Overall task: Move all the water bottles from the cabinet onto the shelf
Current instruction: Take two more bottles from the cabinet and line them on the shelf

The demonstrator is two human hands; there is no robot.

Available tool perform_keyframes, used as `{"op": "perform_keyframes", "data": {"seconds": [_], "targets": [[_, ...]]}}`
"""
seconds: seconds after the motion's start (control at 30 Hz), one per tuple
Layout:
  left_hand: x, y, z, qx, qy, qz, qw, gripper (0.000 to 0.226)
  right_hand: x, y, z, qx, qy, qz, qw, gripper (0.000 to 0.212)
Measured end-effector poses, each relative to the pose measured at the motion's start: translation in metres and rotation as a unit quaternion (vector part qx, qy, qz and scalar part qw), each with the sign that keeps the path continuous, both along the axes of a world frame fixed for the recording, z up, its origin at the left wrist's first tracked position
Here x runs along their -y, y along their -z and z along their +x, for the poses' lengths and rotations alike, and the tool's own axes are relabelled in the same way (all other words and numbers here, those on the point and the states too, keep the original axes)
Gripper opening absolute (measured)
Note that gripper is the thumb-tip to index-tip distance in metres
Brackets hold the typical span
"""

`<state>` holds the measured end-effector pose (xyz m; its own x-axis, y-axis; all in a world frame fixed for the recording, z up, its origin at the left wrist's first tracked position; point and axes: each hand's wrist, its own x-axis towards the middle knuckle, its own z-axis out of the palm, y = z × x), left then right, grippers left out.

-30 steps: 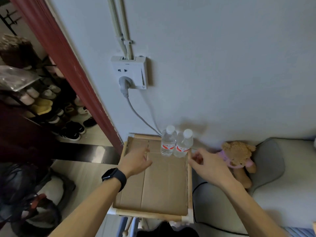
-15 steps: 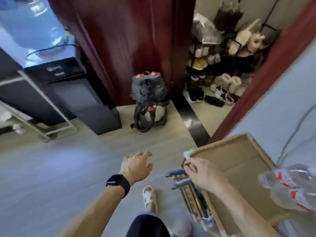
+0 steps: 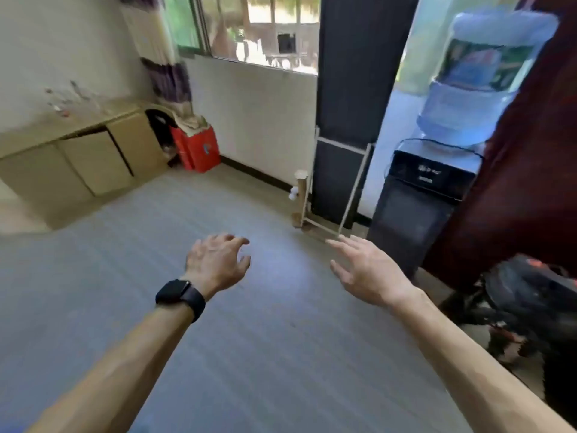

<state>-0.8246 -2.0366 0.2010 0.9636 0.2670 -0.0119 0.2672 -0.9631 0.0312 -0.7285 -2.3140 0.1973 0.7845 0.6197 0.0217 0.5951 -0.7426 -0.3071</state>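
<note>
My left hand (image 3: pixel 217 264), with a black watch on its wrist, hovers over the grey floor with fingers spread and nothing in it. My right hand (image 3: pixel 368 270) is beside it to the right, fingers also apart and holding nothing. A low tan cabinet (image 3: pixel 78 154) with several doors stands along the left wall; one door is slightly ajar. No small water bottles and no shelf are in view.
A black water dispenser (image 3: pixel 424 195) carries a large blue jug (image 3: pixel 480 76) at the right. A white frame (image 3: pixel 337 189) leans against a dark panel. A red box (image 3: pixel 196 148) sits by the curtain. A black vacuum (image 3: pixel 530 307) stands at the lower right.
The view has swung left, away from the cardboard-topped shelf with two bottles, past the doorway, to the room with the cabinet. Both hands left the shelf and stay open.
</note>
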Motion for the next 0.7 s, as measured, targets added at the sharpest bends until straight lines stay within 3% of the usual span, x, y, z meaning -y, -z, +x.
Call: {"op": "perform_keyframes", "data": {"seconds": [0.2,0.43,0.7], "targets": [[-0.195,-0.062,-0.008,0.062,-0.148,0.033,0.986,0.052,-0.206,-0.062,0.050,0.055,-0.095,0.023,0.994,0.058],[-0.321,-0.090,-0.001,0.081,-0.204,0.025,0.975,0.050,-0.364,-0.106,0.096,0.096,-0.154,0.030,0.983,0.056],[-0.450,-0.100,0.058,0.100,-0.258,0.042,0.960,0.049,-0.526,-0.102,0.181,0.092,-0.233,0.042,0.967,0.060]]}}
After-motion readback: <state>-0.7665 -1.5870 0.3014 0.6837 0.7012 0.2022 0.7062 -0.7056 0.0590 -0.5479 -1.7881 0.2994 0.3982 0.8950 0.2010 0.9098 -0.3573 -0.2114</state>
